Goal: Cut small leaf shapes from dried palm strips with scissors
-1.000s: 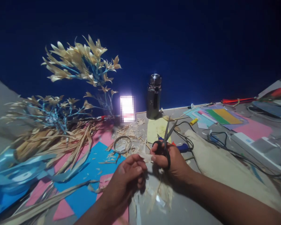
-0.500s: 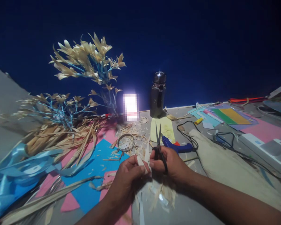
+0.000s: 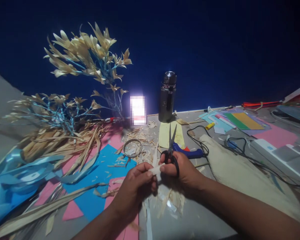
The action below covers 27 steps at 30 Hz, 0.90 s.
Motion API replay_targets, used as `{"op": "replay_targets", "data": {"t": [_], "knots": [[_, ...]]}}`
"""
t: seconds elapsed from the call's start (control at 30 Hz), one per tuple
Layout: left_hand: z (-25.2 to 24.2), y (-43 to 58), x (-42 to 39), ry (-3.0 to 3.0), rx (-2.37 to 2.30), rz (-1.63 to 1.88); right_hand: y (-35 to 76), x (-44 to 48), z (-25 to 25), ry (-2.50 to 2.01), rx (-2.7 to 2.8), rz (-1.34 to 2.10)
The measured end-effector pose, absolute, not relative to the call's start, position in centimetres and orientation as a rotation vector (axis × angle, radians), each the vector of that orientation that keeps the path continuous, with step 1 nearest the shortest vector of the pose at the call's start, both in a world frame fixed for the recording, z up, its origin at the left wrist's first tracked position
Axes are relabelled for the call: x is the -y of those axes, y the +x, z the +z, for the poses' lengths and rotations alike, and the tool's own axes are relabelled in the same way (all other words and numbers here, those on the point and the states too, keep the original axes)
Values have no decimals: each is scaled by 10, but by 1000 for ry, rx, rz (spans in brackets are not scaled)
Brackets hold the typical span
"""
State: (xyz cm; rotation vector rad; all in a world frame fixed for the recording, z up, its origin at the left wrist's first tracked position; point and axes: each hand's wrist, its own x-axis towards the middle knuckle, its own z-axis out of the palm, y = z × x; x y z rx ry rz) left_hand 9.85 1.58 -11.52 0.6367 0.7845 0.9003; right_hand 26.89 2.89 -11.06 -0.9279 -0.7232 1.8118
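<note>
Between my two hands stretches a short pale strip (image 3: 156,170), which looks like dried husk. My left hand (image 3: 137,181) pinches its left end between thumb and fingertips. In my right hand (image 3: 183,168) are black-handled scissors (image 3: 171,141), blades pointing away from me and slightly parted. The thumb and a finger of that hand also touch the strip's right end. Beyond the scissors lie a blue glue gun (image 3: 188,151) and a yellow paper (image 3: 168,133). Pale scraps (image 3: 170,200) lie on the table below my hands, and a round ring (image 3: 132,148) sits ahead of the left one.
A dark flask (image 3: 167,98) stands at the back beside a bright blurred panel (image 3: 138,110). Dried flowers on blue stems (image 3: 90,63) rise at left, above husk strips and blue ribbon (image 3: 27,173). A cream cloth (image 3: 230,170), black cable and white power strip (image 3: 277,160) lie at right.
The pale strip has turned from steeply slanted to nearly level, and my right fingertips now meet its end. The scissor blades have opened a little wider. The whole view has shifted slightly.
</note>
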Motion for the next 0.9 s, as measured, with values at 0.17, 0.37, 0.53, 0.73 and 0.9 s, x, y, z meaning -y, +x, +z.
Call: {"op": "replay_targets", "data": {"t": [0.17,0.37,0.53,0.73,0.9], "knots": [[-112,98,-17,565,-800,944,268,-30,-109,-980,701,1779],[-114,96,-20,568,-839,987,266,-29,-107,-1027,776,1768],[-112,94,-23,560,-831,980,267,-28,-110,-1095,912,1765],[-113,93,-22,576,-788,983,265,-25,-105,-1081,939,1717],[-116,101,-18,554,-746,942,258,-22,-110,-992,741,1751]]}}
